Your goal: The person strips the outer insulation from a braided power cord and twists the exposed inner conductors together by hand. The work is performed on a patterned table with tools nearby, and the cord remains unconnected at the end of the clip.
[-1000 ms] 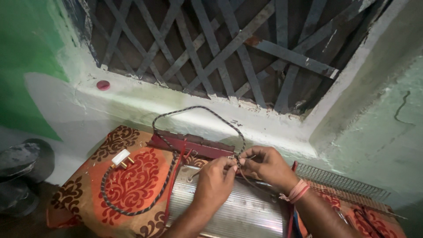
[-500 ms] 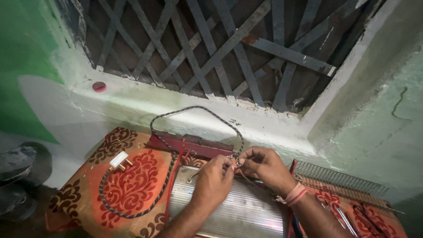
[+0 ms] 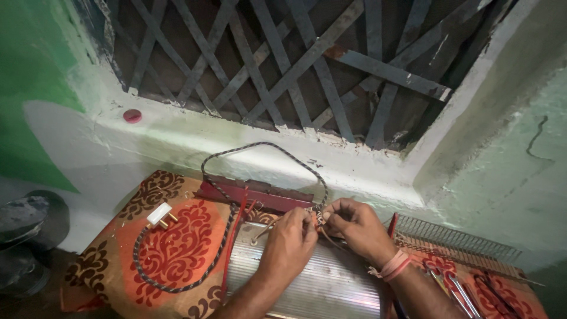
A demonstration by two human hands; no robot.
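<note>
Cloth [image 3: 177,254]: one orange patterned cloth is lying under everything, near the left.
Plug [image 3: 160,214]: one white plug with brass pins is resting on the cloth, well apart from the hands.
Cord [image 3: 218,192]: one braided cord is looping from the plug, around the near left and up over the far edge to the hands.
Heater [image 3: 319,283]: one ribbed metal reflector with a dark red end piece [image 3: 254,194] is lying across the cloth.
Left hand [image 3: 289,242]: it is closing fingertips on the cord's bare end over the reflector's far edge.
Right hand [image 3: 357,227]: it is pinching the same wire ends, touching the left hand; a pink band is sitting at the wrist.
Grill [image 3: 455,236]: one wire guard is lying at the far right.
Tools [image 3: 466,292]: red-handled ones are lying near the right; the count is unclear.
Doing it well: likely calling for keeping the strands twisted tight, held close to the terminal, with the plug staying out of any socket.
</note>
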